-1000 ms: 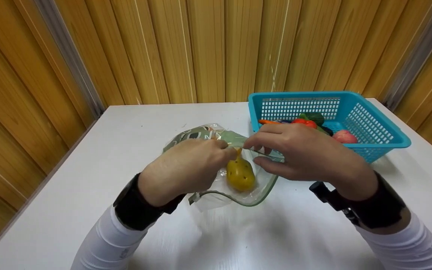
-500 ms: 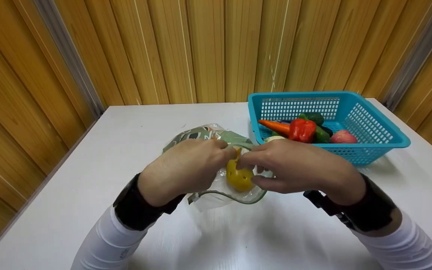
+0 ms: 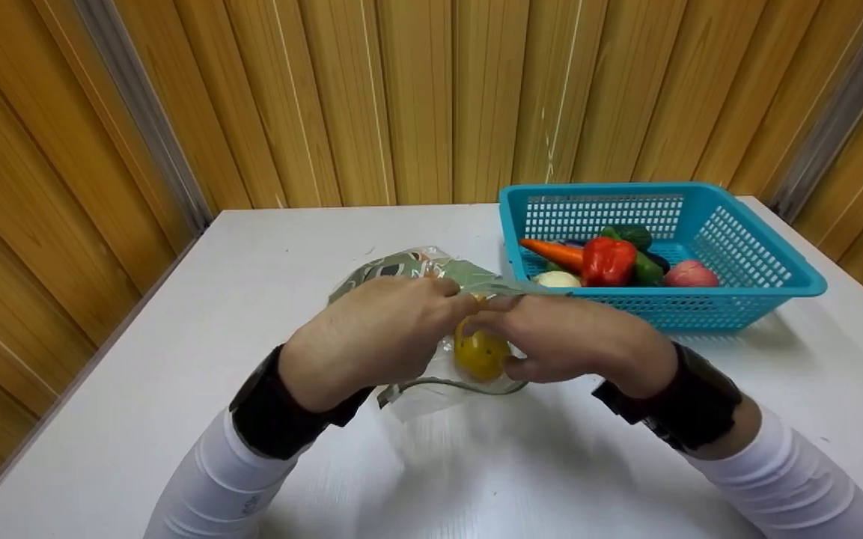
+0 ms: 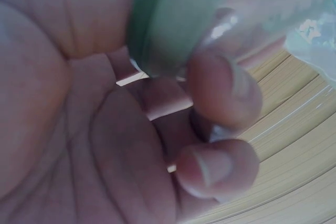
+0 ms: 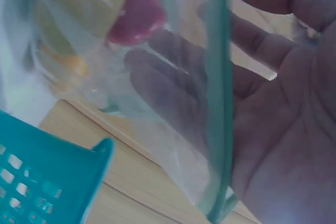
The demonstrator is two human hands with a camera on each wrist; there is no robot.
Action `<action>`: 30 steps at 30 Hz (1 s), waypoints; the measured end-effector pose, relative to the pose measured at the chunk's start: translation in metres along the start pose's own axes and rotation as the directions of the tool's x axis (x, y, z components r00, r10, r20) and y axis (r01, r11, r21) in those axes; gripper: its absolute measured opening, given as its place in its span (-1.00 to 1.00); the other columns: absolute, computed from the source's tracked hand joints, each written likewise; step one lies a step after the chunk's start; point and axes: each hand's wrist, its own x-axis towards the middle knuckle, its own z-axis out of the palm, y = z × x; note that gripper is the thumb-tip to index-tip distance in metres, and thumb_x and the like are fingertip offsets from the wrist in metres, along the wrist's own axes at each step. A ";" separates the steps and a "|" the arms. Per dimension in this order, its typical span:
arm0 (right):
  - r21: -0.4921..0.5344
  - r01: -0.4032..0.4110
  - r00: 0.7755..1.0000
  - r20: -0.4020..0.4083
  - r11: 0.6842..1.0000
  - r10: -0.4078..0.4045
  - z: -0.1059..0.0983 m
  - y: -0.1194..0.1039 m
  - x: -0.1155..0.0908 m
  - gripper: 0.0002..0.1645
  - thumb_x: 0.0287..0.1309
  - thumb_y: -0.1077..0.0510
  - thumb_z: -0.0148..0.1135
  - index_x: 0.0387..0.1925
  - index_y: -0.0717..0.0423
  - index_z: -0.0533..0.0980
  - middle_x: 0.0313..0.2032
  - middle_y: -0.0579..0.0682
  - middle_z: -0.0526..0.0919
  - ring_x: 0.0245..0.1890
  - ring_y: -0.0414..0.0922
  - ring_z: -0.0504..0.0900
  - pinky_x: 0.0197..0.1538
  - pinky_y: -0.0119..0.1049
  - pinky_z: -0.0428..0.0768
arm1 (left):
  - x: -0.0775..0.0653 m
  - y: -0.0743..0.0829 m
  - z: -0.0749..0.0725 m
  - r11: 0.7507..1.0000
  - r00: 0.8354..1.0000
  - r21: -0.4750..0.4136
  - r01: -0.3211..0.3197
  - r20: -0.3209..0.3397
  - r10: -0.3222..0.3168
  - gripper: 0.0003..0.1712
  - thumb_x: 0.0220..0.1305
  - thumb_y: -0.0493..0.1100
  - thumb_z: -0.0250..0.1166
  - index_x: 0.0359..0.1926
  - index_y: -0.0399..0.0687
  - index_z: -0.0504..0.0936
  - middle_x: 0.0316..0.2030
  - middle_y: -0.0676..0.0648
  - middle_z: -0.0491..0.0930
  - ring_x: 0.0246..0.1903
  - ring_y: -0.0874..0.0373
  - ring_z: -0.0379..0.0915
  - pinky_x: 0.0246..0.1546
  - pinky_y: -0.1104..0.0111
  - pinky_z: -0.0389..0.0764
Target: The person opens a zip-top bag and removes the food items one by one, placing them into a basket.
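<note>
A clear zip bag (image 3: 394, 266) with green printing and a green zip edge lies between the hands. Inside it rests a yellow, dark-spotted potato-like item (image 3: 482, 352). My left hand (image 3: 379, 329) pinches the bag's rim; the left wrist view shows its green strip (image 4: 168, 24) between thumb and fingers. My right hand (image 3: 581, 337) is at the bag's right side with its fingers extended. In the right wrist view those fingers (image 5: 163, 82) show through the plastic, behind the green zip strip (image 5: 219, 93). A pinkish-red item (image 5: 139, 14) also shows in the bag.
A blue plastic basket (image 3: 738, 191) stands at the back right, close to the bag. It holds a carrot (image 3: 554, 253), a red bell pepper (image 3: 608, 262), a pink item (image 3: 691, 274) and several other vegetables. Wood-patterned panels (image 3: 416, 105) rise behind the white table (image 3: 289, 247).
My right hand has moved left and in toward the left hand, from the bag's right edge to over the yellow item. The left hand keeps its pinch, nearly still.
</note>
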 end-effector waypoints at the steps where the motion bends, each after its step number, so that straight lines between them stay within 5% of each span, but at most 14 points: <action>1: 0.004 -0.017 1.000 0.003 1.000 0.017 0.001 0.001 0.001 -0.11 0.15 0.15 0.40 0.47 -0.16 0.25 0.42 -0.04 0.34 0.23 -0.02 0.51 0.16 -0.07 0.61 | 0.000 0.000 0.000 1.000 1.000 0.001 -0.005 -0.004 0.005 -0.48 0.10 -0.47 0.31 0.10 -0.02 0.62 -0.17 -0.09 0.65 -0.30 0.07 0.59 -0.33 0.29 0.70; 10: 0.045 -0.103 0.995 0.011 0.994 0.102 0.007 0.008 0.015 -0.26 0.22 0.04 0.36 0.39 -0.04 0.32 0.18 -0.01 0.53 0.06 -0.08 0.57 0.02 -0.16 0.67 | 0.000 0.000 0.000 1.000 1.000 0.021 -0.008 -0.021 0.008 -0.55 0.08 -0.47 0.31 0.00 -0.05 0.63 -0.20 -0.07 0.63 -0.30 0.08 0.58 -0.34 0.28 0.68; 19: 0.029 -0.059 0.996 -0.063 0.998 0.061 0.017 0.013 0.026 -0.35 0.21 0.13 0.30 0.33 -0.05 0.38 0.14 -0.08 0.54 -0.04 -0.14 0.53 0.00 -0.25 0.66 | 0.000 0.002 0.000 1.000 1.000 0.002 -0.003 0.007 0.003 -0.47 0.10 -0.44 0.36 0.12 -0.03 0.62 -0.17 -0.07 0.64 -0.28 0.10 0.58 -0.30 0.30 0.69; 26: 0.024 -0.096 0.995 0.009 0.995 0.096 0.025 0.015 0.039 -0.47 0.20 0.11 0.33 0.18 0.00 0.41 -0.12 -0.10 0.50 -0.11 -0.16 0.46 -0.11 -0.33 0.56 | 0.001 0.003 0.000 0.999 0.999 -0.014 -0.032 -0.012 0.032 -0.45 0.06 -0.47 0.36 0.09 -0.02 0.62 -0.19 -0.06 0.62 -0.31 0.09 0.56 -0.28 0.28 0.69; 30: 0.011 -0.058 0.998 -0.002 0.998 0.058 0.030 0.016 0.045 -0.46 0.19 0.13 0.29 0.18 0.07 0.37 -0.09 -0.04 0.49 -0.08 -0.10 0.44 -0.05 -0.26 0.50 | 0.000 0.002 0.001 0.999 0.999 -0.009 -0.036 -0.036 0.036 -0.47 0.01 -0.50 0.35 0.02 -0.03 0.63 -0.28 -0.03 0.59 -0.38 0.11 0.52 -0.35 0.28 0.66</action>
